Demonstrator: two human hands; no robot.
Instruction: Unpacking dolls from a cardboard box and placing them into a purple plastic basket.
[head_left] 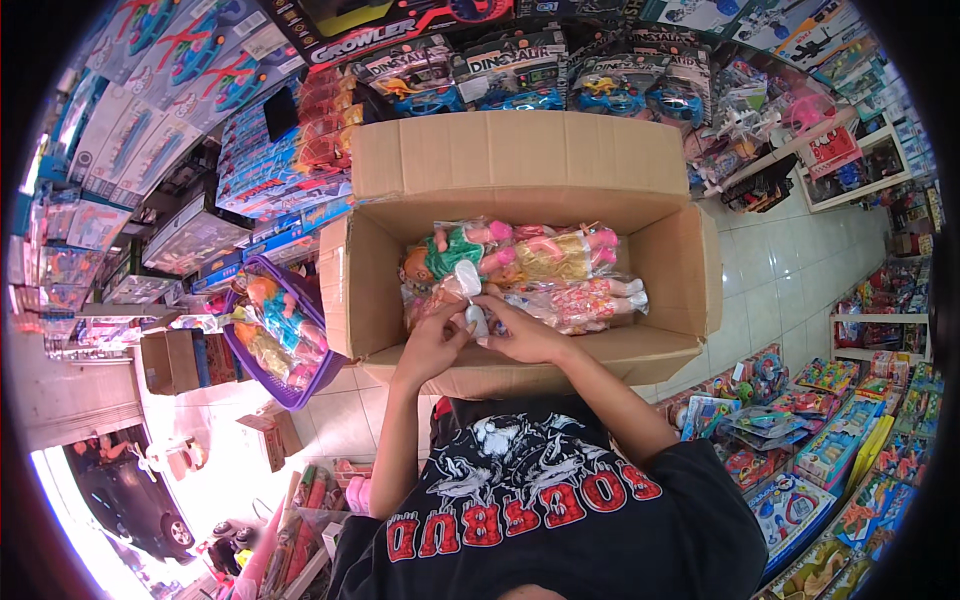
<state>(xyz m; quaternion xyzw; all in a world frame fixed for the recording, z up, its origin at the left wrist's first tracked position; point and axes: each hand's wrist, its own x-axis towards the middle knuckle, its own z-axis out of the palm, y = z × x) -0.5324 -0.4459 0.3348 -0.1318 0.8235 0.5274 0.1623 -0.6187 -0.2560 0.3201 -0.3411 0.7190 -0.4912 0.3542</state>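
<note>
A large open cardboard box [520, 372] stands in front of me with several dolls in clear plastic bags lying inside. My left hand [434, 342] and my right hand [522, 335] meet over its near left part. Between their fingertips they pinch a small white piece that looks like a doll's shoe [477, 321]. A similar white shoe [466, 277] shows just beyond my fingers; what they attach to is partly hidden. Farther in lie a doll in a green dress [445, 251], a doll in a yellow skirt [562, 256] and a doll in a floral dress [585, 300].
Left of the box, a purple plastic basket [262, 378] holds bagged dolls. Packaged toys [515, 75] stand behind the box. Boxed toys [790, 510] are stacked at the lower right. Tiled floor [770, 255] shows on the right, and a small carton [268, 440] lies at lower left.
</note>
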